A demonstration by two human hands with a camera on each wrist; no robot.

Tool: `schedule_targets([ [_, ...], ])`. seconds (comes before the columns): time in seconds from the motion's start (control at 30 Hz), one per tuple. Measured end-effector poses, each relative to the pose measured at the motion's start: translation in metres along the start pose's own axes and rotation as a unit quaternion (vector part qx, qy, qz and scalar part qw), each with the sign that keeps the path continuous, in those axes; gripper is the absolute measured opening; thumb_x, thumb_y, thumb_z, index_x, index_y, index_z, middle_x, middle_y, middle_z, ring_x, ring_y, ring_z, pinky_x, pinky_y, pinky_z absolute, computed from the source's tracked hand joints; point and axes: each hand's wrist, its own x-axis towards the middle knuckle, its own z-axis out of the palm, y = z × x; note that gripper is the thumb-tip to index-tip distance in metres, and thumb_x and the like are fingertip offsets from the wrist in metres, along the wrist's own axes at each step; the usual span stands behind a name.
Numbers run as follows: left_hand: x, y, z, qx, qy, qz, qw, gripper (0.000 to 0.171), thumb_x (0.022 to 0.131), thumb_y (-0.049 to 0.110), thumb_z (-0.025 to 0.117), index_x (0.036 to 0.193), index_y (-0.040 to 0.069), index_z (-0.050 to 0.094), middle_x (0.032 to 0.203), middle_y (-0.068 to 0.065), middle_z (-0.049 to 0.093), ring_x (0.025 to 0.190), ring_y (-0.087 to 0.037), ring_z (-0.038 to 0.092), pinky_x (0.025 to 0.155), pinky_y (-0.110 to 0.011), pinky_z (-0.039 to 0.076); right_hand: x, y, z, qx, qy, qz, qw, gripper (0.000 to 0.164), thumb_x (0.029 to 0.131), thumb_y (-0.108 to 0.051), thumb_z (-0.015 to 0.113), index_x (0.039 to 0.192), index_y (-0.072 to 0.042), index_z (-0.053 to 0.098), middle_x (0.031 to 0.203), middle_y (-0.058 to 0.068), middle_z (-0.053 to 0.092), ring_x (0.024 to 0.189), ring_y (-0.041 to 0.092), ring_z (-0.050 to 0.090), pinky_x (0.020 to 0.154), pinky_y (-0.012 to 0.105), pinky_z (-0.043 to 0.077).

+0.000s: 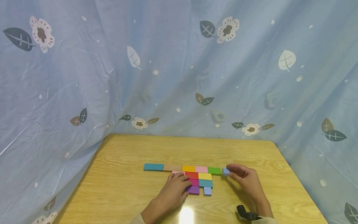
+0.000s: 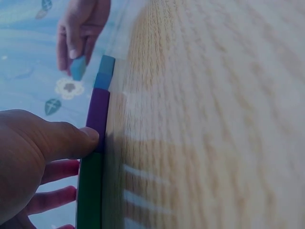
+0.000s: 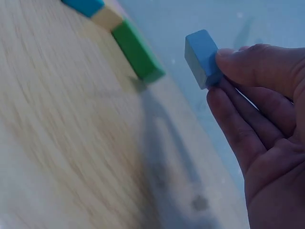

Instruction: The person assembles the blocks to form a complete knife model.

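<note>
Between thumb and fingertips, my right hand (image 1: 250, 183) pinches a small light-blue block (image 1: 226, 171). In the right wrist view this block (image 3: 202, 55) is held up, apart from the green block (image 3: 138, 52) that ends the back row. My left hand (image 1: 172, 190) rests over the left part of the front rows and covers some blocks. Its thumb (image 2: 74, 140) touches the purple block (image 2: 98, 114) near a dark green block (image 2: 89, 191); the other fingers look fairly straight. Another light-blue block (image 1: 207, 191) lies at the front right of the group.
The back row holds a teal block (image 1: 153, 167), a wood-coloured block (image 1: 172, 167), then yellow, pink and green ones. Red (image 1: 191, 176), yellow, magenta and teal blocks sit in front. The wooden table (image 1: 117, 186) meets a blue patterned curtain (image 1: 179, 77) behind.
</note>
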Motion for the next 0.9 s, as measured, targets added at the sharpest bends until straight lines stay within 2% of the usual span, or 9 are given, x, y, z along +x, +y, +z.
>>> schedule_targets([
  [0.27,0.0,-0.001,0.002,-0.002,0.003,-0.001,1.0,0.032,0.1,0.026,0.081,0.132,0.024,0.081,0.15,0.0,0.07,0.146,-0.028,0.059,0.119,-0.058,0.048,-0.001,-0.016,0.016,-0.023,-0.014,-0.026,0.999,0.031,0.098,-0.004,0.081,0.129,-0.003,0.079,0.129,0.02,0.079,0.112,0.001,0.076,0.091,0.018,0.062],
  [0.6,-0.003,0.0,0.001,-0.003,0.004,0.001,1.0,0.033,0.099,0.025,0.081,0.132,0.024,0.08,0.149,0.001,0.07,0.145,-0.028,0.059,0.118,-0.061,0.048,-0.002,-0.014,0.034,-0.043,-0.031,-0.046,0.998,0.031,0.095,0.004,0.081,0.126,-0.001,0.08,0.125,0.021,0.079,0.113,0.003,0.075,0.095,0.017,0.06],
  [0.7,-0.002,0.0,0.001,-0.003,0.005,0.001,1.0,0.032,0.098,0.025,0.082,0.131,0.024,0.081,0.149,0.001,0.07,0.145,-0.028,0.059,0.117,-0.061,0.048,-0.001,-0.015,0.038,-0.071,-0.023,-0.043,0.996,0.032,0.092,0.007,0.082,0.123,-0.002,0.081,0.123,0.019,0.081,0.111,0.005,0.076,0.095,0.02,0.062],
  [0.9,-0.001,-0.001,0.003,-0.005,0.006,0.003,1.0,0.031,0.1,0.025,0.081,0.13,0.023,0.081,0.149,0.001,0.07,0.145,-0.028,0.059,0.118,-0.06,0.048,0.001,-0.018,0.046,-0.124,-0.023,-0.023,0.992,0.034,0.09,0.008,0.083,0.121,-0.007,0.083,0.12,0.011,0.083,0.109,0.018,0.08,0.097,0.032,0.065],
])
